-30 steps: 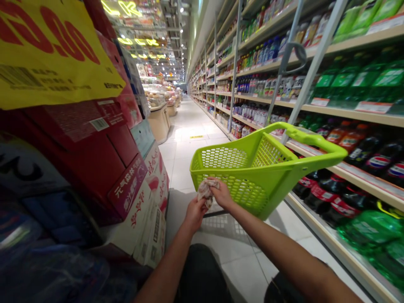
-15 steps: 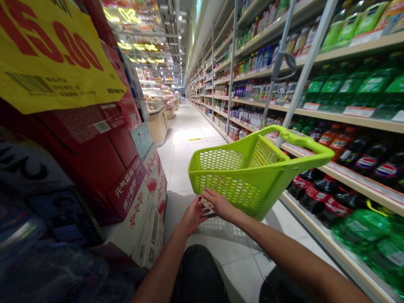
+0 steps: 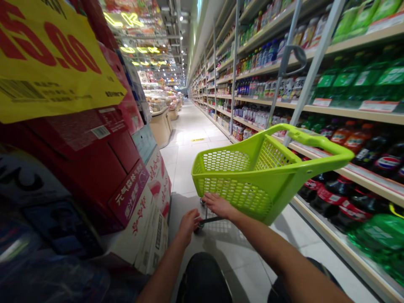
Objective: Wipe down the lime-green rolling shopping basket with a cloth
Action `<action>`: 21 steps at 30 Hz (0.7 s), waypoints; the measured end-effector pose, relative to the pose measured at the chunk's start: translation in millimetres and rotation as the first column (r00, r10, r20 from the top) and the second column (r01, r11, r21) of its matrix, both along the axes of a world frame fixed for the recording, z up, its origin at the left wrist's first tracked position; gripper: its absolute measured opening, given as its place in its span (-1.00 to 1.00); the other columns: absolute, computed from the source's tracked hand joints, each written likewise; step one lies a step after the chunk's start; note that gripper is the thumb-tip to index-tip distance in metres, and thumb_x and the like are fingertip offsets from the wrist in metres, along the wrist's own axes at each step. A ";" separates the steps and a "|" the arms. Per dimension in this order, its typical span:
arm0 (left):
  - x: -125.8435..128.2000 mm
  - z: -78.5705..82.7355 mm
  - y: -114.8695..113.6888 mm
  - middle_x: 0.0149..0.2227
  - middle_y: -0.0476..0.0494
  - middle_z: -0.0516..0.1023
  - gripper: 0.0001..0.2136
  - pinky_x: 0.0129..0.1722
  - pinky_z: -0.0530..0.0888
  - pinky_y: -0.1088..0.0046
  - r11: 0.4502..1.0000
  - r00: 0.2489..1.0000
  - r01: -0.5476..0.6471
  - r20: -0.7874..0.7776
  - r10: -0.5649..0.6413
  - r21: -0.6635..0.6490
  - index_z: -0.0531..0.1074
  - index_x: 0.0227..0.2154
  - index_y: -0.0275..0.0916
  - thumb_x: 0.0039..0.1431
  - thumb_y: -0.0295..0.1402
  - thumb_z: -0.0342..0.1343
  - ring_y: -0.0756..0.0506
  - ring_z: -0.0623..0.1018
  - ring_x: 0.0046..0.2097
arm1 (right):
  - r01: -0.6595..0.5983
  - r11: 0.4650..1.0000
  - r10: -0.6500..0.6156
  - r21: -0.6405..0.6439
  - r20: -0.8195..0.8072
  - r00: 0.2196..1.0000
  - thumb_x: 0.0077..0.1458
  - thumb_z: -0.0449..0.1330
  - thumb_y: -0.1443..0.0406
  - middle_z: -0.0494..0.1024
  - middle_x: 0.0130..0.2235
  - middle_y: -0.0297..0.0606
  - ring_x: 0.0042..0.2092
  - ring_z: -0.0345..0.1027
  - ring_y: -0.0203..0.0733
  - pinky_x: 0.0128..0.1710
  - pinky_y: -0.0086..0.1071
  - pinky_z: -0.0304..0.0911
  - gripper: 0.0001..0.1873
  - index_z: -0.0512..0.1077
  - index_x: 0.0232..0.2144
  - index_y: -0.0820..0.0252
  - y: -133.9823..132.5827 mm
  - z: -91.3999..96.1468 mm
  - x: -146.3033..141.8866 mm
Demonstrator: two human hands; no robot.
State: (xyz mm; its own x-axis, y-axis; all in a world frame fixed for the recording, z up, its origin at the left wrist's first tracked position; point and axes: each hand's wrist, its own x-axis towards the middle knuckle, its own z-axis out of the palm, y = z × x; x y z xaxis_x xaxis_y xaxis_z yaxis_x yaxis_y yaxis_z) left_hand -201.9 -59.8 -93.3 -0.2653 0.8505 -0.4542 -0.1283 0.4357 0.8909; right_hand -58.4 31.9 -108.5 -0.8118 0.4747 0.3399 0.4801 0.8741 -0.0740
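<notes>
A lime-green plastic shopping cart basket (image 3: 252, 176) stands tilted in the aisle, with its long handle (image 3: 318, 145) rising to the right. My right hand (image 3: 217, 205) lies against the basket's lower front edge, fingers stretched out to the left. My left hand (image 3: 188, 223) is lower, fingers curled, right beside a small black wheel (image 3: 199, 227) and the thin metal frame under the basket. What the left hand's fingers hold is hidden. The crumpled cloth is out of sight. My knees in dark trousers (image 3: 203, 277) show at the bottom.
Stacked red and white cartons (image 3: 126, 176) with a yellow price sign (image 3: 53, 67) crowd the left. Shelves of soda bottles (image 3: 347, 189) run along the right. A white tiled aisle (image 3: 189, 139) stretches ahead towards display counters (image 3: 159, 122).
Both hands dropped from the basket's front face to its underside near the wheel. The crumpled cloth held between them a second ago no longer shows. The view shifted slightly.
</notes>
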 end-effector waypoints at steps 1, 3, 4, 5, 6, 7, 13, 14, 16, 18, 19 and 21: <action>-1.3 0.3 4.9 -0.23 -0.21 0.49 -0.75 -0.36 0.33 0.44 1.000 0.997 0.008 -0.070 -0.007 0.018 0.36 -0.27 -0.27 -0.03 -0.29 0.06 -0.09 0.51 -0.27 | -0.014 0.999 0.015 0.030 -0.039 0.999 0.11 -0.03 0.45 0.32 0.07 -0.20 0.20 -0.05 -0.13 0.13 -0.11 0.02 -0.69 0.37 -0.12 0.21 0.5 8.1 -0.1; -2.5 2.3 16.8 -0.22 -0.23 0.49 -0.74 -0.32 0.35 0.40 0.998 0.978 0.030 -0.209 -0.019 0.047 0.36 -0.23 -0.28 -0.01 -0.32 0.03 -0.12 0.51 -0.23 | 0.041 0.992 -0.022 0.116 -0.155 0.988 0.12 -0.03 0.45 0.20 0.14 -0.18 0.23 -0.20 -0.11 0.18 -0.05 -0.11 -0.66 0.33 -0.06 0.22 6.9 30.3 -1.4; -2.2 4.1 23.0 -0.21 -0.24 0.49 -0.74 -0.29 0.35 0.39 0.998 0.964 0.042 -0.263 -0.025 0.057 0.36 -0.21 -0.28 0.00 -0.34 0.01 -0.13 0.50 -0.21 | 0.096 0.984 -0.064 0.151 -0.204 0.977 0.12 -0.04 0.45 0.15 0.17 -0.17 0.24 -0.26 -0.10 0.18 -0.01 -0.17 -0.65 0.30 -0.03 0.23 11.0 39.2 -1.2; -1.4 6.5 28.8 -0.20 -0.25 0.49 -0.73 -0.26 0.35 0.39 0.996 0.952 0.054 -0.304 -0.031 0.067 0.36 -0.20 -0.29 0.00 -0.36 0.01 -0.13 0.50 -0.18 | 0.143 0.975 -0.102 0.171 -0.228 0.968 0.13 -0.05 0.45 0.11 0.18 -0.16 0.25 -0.29 -0.09 0.19 0.01 -0.20 -0.64 0.28 -0.02 0.24 14.2 43.8 0.5; -0.2 9.6 33.9 -0.18 -0.26 0.48 -0.73 -0.22 0.35 0.40 0.995 0.941 0.067 -0.338 -0.037 0.078 0.36 -0.19 -0.31 0.00 -0.38 0.01 -0.13 0.48 -0.15 | 0.165 0.970 -0.125 0.177 -0.215 0.969 0.13 -0.06 0.46 0.12 0.18 -0.16 0.25 -0.28 -0.09 0.19 0.00 -0.20 -0.64 0.28 -0.01 0.25 15.6 43.1 3.8; 1.2 13.4 38.1 -0.16 -0.28 0.48 -0.72 -0.17 0.33 0.41 0.992 0.925 0.083 -0.378 -0.043 0.092 0.36 -0.18 -0.32 -0.01 -0.40 0.02 -0.13 0.47 -0.12 | 0.165 0.972 -0.137 0.168 -0.167 0.976 0.14 -0.06 0.45 0.15 0.16 -0.16 0.24 -0.23 -0.09 0.18 -0.02 -0.16 -0.64 0.29 -0.02 0.26 14.7 37.3 8.6; 8.6 37.0 42.6 -0.05 -0.29 0.42 -0.68 -0.06 0.29 0.39 0.967 0.800 0.206 -0.595 -0.079 0.149 0.34 -0.13 -0.35 0.00 -0.49 -0.01 -0.12 0.45 -0.08 | 0.097 0.982 -0.106 0.163 0.049 0.993 0.15 -0.05 0.40 0.30 0.08 -0.15 0.18 -0.01 -0.13 0.10 -0.12 0.08 -0.69 0.36 -0.09 0.24 -6.4 2.0 37.7; 9.8 38.9 41.3 -0.05 -0.28 0.42 -0.68 -0.06 0.29 0.38 0.963 0.786 0.224 -0.612 -0.086 0.152 0.34 -0.12 -0.34 0.00 -0.49 -0.01 -0.12 0.45 -0.08 | 0.104 0.970 -0.105 0.221 -0.006 0.994 0.15 -0.06 0.40 0.27 0.10 -0.15 0.20 -0.07 -0.12 0.12 -0.09 0.03 -0.69 0.34 -0.07 0.24 -5.0 9.8 39.2; 13.0 40.2 38.5 -0.04 -0.28 0.41 -0.66 -0.02 0.27 0.36 0.953 0.736 0.262 -0.670 -0.097 0.150 0.31 -0.09 -0.34 0.01 -0.50 -0.03 -0.13 0.41 -0.04 | 0.173 0.928 -0.132 0.328 -0.145 0.981 0.16 -0.06 0.41 0.21 0.14 -0.14 0.24 -0.21 -0.09 0.16 -0.04 -0.07 -0.66 0.30 -0.02 0.26 2.1 30.0 41.0; 17.6 39.2 36.1 -0.01 -0.29 0.38 -0.62 0.03 0.24 0.35 0.927 0.613 0.341 -0.785 -0.091 0.158 0.27 -0.05 -0.36 0.00 -0.51 -0.04 -0.13 0.36 0.03 | 0.240 0.894 -0.165 0.378 -0.220 0.961 0.15 -0.06 0.42 0.20 0.14 -0.14 0.24 -0.24 -0.07 0.16 -0.02 -0.10 -0.66 0.30 -0.02 0.28 8.4 40.0 44.3; 20.5 38.3 35.2 0.02 -0.29 0.34 -0.60 0.05 0.22 0.35 0.906 0.521 0.392 -0.850 -0.076 0.159 0.25 -0.03 -0.37 -0.01 -0.52 -0.05 -0.12 0.32 0.06 | 0.244 0.892 -0.173 0.381 -0.212 0.962 0.15 -0.06 0.42 0.22 0.13 -0.14 0.24 -0.21 -0.07 0.16 -0.03 -0.07 -0.66 0.31 -0.04 0.28 9.0 37.4 47.3; 27.0 36.4 34.0 0.08 -0.30 0.27 -0.56 0.09 0.18 0.33 0.861 0.326 0.489 -0.945 -0.030 0.141 0.21 0.00 -0.36 -0.02 -0.53 -0.06 -0.12 0.26 0.11 | 0.199 0.914 -0.165 0.352 -0.123 0.979 0.15 -0.05 0.43 0.29 0.09 -0.15 0.21 -0.10 -0.11 0.14 -0.10 0.01 -0.69 0.37 -0.10 0.28 3.4 18.9 55.3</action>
